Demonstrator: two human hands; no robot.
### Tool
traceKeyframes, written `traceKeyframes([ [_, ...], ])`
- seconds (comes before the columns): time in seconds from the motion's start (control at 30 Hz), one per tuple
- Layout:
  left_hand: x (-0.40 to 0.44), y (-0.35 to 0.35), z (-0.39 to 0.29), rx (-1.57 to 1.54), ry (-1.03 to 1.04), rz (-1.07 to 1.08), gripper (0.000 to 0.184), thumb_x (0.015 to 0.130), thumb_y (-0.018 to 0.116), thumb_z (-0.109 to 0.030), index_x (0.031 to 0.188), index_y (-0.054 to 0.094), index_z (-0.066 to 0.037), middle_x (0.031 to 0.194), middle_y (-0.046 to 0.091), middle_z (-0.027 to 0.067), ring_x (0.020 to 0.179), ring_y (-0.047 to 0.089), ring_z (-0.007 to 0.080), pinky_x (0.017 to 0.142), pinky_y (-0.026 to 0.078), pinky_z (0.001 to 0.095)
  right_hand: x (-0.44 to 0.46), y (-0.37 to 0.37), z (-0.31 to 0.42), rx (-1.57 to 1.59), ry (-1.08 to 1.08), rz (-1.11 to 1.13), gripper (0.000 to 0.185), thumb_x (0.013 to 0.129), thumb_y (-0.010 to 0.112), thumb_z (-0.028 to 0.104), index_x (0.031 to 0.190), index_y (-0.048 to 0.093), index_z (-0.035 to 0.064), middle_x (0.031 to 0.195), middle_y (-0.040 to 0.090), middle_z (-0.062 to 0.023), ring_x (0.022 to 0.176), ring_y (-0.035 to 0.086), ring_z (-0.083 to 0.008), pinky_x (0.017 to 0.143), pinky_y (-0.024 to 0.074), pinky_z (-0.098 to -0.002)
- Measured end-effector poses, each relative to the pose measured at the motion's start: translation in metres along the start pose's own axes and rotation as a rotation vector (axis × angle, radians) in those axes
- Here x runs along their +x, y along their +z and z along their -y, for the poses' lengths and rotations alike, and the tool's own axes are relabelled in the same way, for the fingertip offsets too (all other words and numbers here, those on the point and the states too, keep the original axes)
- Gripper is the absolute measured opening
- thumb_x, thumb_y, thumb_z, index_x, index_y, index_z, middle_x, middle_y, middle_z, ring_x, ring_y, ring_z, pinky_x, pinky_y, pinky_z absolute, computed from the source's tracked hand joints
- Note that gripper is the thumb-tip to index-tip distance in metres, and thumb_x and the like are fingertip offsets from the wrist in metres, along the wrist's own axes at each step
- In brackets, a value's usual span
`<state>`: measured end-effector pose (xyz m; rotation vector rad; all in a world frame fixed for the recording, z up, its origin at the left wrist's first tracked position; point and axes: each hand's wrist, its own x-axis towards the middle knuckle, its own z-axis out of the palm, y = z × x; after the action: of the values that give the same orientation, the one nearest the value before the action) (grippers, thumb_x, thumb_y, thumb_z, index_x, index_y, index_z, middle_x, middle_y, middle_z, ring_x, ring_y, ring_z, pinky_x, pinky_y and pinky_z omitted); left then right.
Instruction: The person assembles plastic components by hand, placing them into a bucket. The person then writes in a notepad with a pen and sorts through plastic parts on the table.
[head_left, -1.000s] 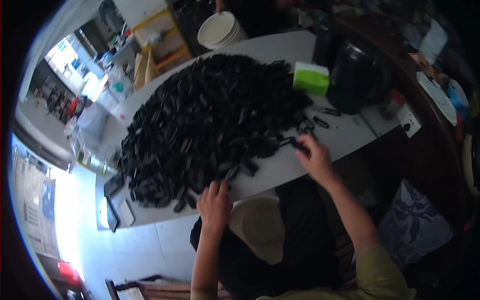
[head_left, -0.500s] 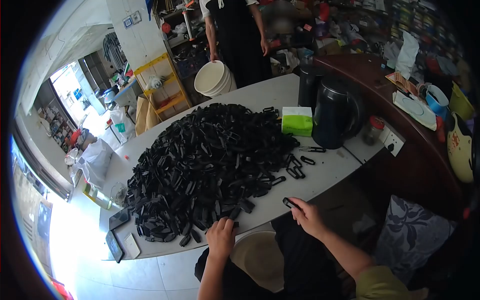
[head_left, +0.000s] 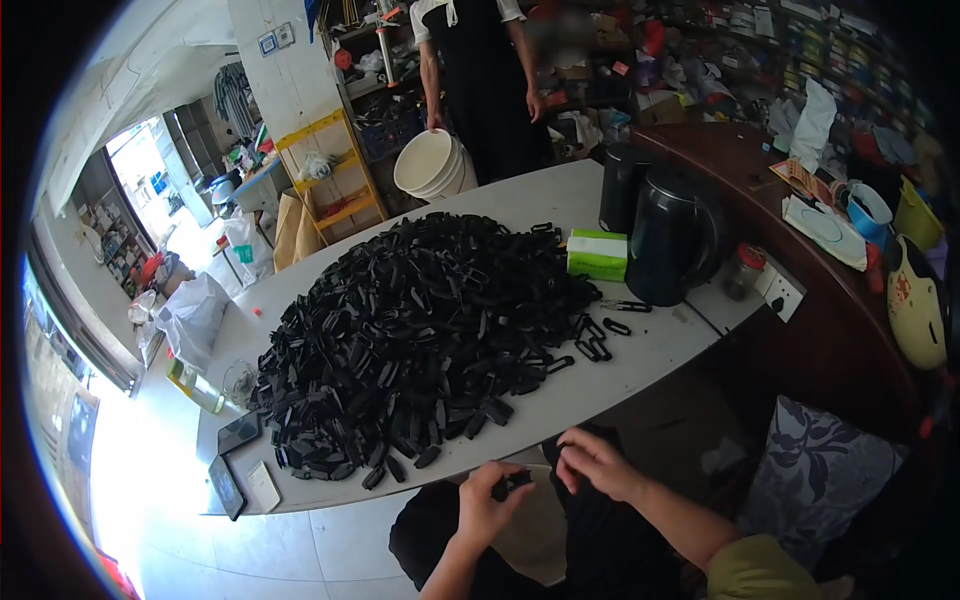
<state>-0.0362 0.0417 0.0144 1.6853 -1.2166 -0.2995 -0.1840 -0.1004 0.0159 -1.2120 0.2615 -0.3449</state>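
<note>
My left hand is closed on a small black part, held just off the table's front edge above a light-coloured bucket. To its right, my right hand has its fingers bent with the tips near the thumb; anything between them is too dark to make out. The two hands are apart. A large heap of small black plastic parts covers much of the white table in front of me, with a few loose pieces at its right side.
Behind the heap's right side are a green-and-white pack, a black kettle and a jar. Phones lie at the table's left end. Across the table a person holds white buckets. A patterned cushion is at right.
My right hand has moved away from the loose pieces, back and left toward my left hand. My left hand has left the heap's front edge with a black part. The view has tilted up.
</note>
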Motion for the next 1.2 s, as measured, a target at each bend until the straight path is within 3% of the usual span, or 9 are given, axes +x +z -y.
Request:
traceKeyframes([
  [0.1, -0.002, 0.005, -0.008, -0.051, 0.034, 0.02, 0.029, 0.064, 0.078, -0.006, 0.087, 0.062, -0.002, 0.079, 0.063, 0.0075, 0.07, 0.059, 0.0156, 0.067, 0.046, 0.0246, -0.005, 0.013, -0.006, -0.034, 0.137, 0.117, 0.014, 0.098, 0.041, 0.018, 0.105, 0.045, 0.0069, 0.067, 0.044, 0.001, 0.055, 0.04, -0.0054, 0.05, 0.0351, -0.0203],
  [0.27, -0.006, 0.01, -0.009, -0.118, 0.037, 0.052, 0.03, 0.061, 0.08, -0.006, 0.082, 0.06, -0.002, 0.074, 0.061, 0.0074, 0.068, 0.06, 0.0177, 0.064, 0.048, 0.0269, -0.012, 0.019, -0.002, -0.301, -0.046, 0.045, 0.023, 0.092, 0.055, 0.024, 0.084, 0.058, 0.0035, 0.069, 0.054, 0.0027, 0.061, 0.045, -0.0049, 0.054, 0.0357, -0.0219],
  [0.6, -0.012, 0.01, -0.008, -0.232, -0.025, 0.204, 0.03, 0.06, 0.081, -0.005, 0.078, 0.059, 0.0, 0.079, 0.062, 0.0076, 0.073, 0.061, 0.0176, 0.069, 0.047, 0.0263, -0.028, 0.014, 0.014, -0.554, -0.108, 0.023, 0.029, 0.089, 0.059, 0.027, 0.077, 0.062, 0.0007, 0.061, 0.054, 0.0016, 0.056, 0.044, -0.007, 0.052, 0.0352, -0.0246],
  [0.67, -0.013, 0.01, -0.012, -0.258, 0.011, 0.272, 0.03, 0.059, 0.082, -0.004, 0.077, 0.058, 0.0, 0.078, 0.06, 0.0056, 0.07, 0.056, 0.0141, 0.064, 0.044, 0.0242, -0.031, 0.011, 0.021, -0.315, 0.203, 0.24, 0.029, 0.089, 0.058, 0.027, 0.076, 0.062, 0.0015, 0.058, 0.05, 0.0021, 0.051, 0.039, -0.0056, 0.046, 0.0301, -0.0229],
  [0.9, -0.015, 0.006, -0.029, -0.122, 0.208, 0.443, 0.031, 0.057, 0.084, -0.007, 0.074, 0.059, 0.0, 0.066, 0.055, 0.003, 0.055, 0.05, 0.0101, 0.049, 0.039, 0.0224, -0.045, 0.002, -0.013, 0.1, 0.446, 0.374, 0.031, 0.089, 0.06, 0.03, 0.08, 0.063, 0.0004, 0.058, 0.05, 0.0022, 0.045, 0.039, -0.0033, 0.038, 0.023, -0.0191],
  [0.97, -0.021, 0.004, -0.031, 0.055, 0.34, 0.432, 0.019, 0.068, 0.073, -0.005, 0.082, 0.061, -0.001, 0.075, 0.059, 0.0171, 0.062, 0.059, 0.0318, 0.054, 0.046, 0.0376, -0.047, 0.004, -0.014, -0.133, 0.415, 0.303, 0.032, 0.087, 0.061, 0.031, 0.08, 0.064, 0.0, 0.059, 0.052, 0.0012, 0.045, 0.039, -0.0037, 0.037, 0.0236, -0.0195],
  [1.1, -0.027, 0.001, -0.048, 0.107, 0.3, 0.42, 0.022, 0.066, 0.073, -0.002, 0.083, 0.059, -0.001, 0.071, 0.055, 0.0157, 0.058, 0.054, 0.0323, 0.051, 0.043, 0.0362, -0.052, 0.008, -0.008, -0.181, 0.429, 0.29, 0.034, 0.087, 0.062, 0.032, 0.077, 0.065, -0.0002, 0.057, 0.052, -0.0005, 0.043, 0.041, -0.0045, 0.037, 0.0262, -0.0196],
  [1.17, -0.041, 0.012, -0.021, -0.03, 0.216, 0.346, 0.022, 0.068, 0.073, -0.002, 0.084, 0.058, -0.002, 0.075, 0.058, 0.0139, 0.064, 0.057, 0.0282, 0.056, 0.046, 0.0334, -0.053, 0.008, -0.007, -0.133, 0.41, 0.281, 0.034, 0.087, 0.062, 0.032, 0.077, 0.065, -0.0004, 0.056, 0.053, -0.0014, 0.042, 0.042, -0.0048, 0.037, 0.0281, -0.0191],
  [1.2, -0.036, 0.012, -0.036, 0.049, 0.257, 0.335, 0.026, 0.062, 0.078, -0.004, 0.079, 0.059, -0.001, 0.068, 0.055, 0.0083, 0.057, 0.053, 0.0192, 0.052, 0.042, 0.0283, -0.053, 0.006, -0.008, -0.144, 0.431, 0.294, 0.033, 0.087, 0.062, 0.031, 0.078, 0.065, -0.0006, 0.057, 0.053, -0.0017, 0.042, 0.042, -0.0049, 0.037, 0.0287, -0.0189],
])
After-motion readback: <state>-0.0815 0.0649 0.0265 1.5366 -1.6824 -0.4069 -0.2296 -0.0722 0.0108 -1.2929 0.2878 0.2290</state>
